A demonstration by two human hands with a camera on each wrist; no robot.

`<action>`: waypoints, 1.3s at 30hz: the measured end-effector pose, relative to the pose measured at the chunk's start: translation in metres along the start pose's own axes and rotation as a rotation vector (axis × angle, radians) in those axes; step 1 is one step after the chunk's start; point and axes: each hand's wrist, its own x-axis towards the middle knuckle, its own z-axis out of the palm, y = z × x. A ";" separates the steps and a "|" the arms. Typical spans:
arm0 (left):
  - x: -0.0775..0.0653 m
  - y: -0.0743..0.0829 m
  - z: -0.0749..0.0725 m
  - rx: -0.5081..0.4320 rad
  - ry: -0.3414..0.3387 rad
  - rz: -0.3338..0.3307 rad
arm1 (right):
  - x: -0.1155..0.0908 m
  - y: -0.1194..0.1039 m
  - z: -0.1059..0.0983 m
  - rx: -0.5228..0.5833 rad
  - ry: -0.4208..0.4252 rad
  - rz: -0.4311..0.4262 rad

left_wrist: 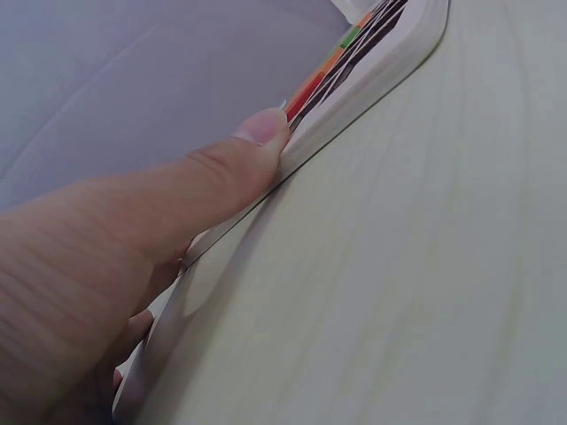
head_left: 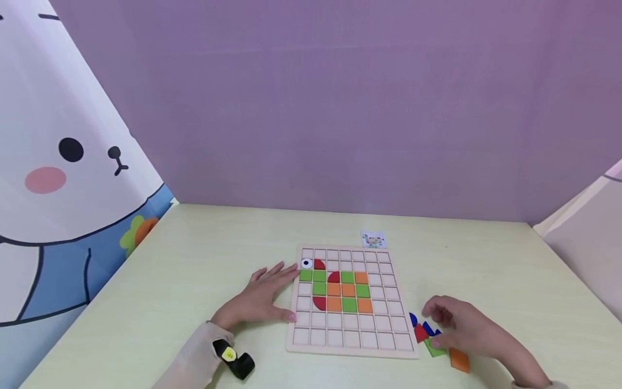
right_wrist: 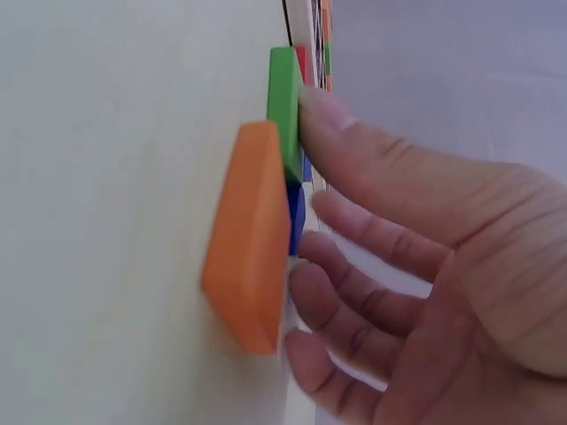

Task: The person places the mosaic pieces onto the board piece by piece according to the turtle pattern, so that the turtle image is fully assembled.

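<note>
A wooden grid board (head_left: 352, 352) lies flat on the table, with red, green and orange tiles and a round eye piece (head_left: 306, 263) set in its cells. My left hand (head_left: 259, 300) rests along the board's left side, fingers spread and thumb at the rim. To the right of the board, my right hand (head_left: 461, 324) hovers over loose pieces with loosely bent fingers and nothing between them. Its thumb overlaps a green tile (right_wrist: 283, 106) in the right wrist view. Close by are an orange tile (head_left: 459, 360), a red piece (head_left: 420, 333) and blue pieces (head_left: 427, 328), partly hidden by the hand.
A small printed card (head_left: 373, 240) lies behind the board's far edge. Purple cloth (head_left: 340, 119) stands as a wall at the back of the pale table (head_left: 233, 232). On the left hangs a cartoon-printed cloth (head_left: 73, 216). A black strap device (head_left: 238, 363) is on the left wrist.
</note>
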 end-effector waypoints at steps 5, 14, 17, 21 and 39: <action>-0.001 0.001 -0.002 0.006 0.006 -0.002 | 0.002 -0.006 0.002 0.004 0.052 -0.132; -0.002 0.002 -0.005 0.002 0.004 -0.011 | 0.010 -0.013 0.004 -0.012 0.050 -0.126; -0.001 0.002 -0.004 -0.008 0.000 -0.015 | 0.012 -0.014 0.004 -0.024 0.043 -0.079; -0.001 0.001 -0.003 -0.017 -0.006 -0.019 | 0.014 -0.012 0.005 -0.024 0.038 -0.056; 0.000 -0.001 0.001 -0.018 0.001 -0.025 | 0.020 -0.001 -0.006 -0.046 -0.016 -0.014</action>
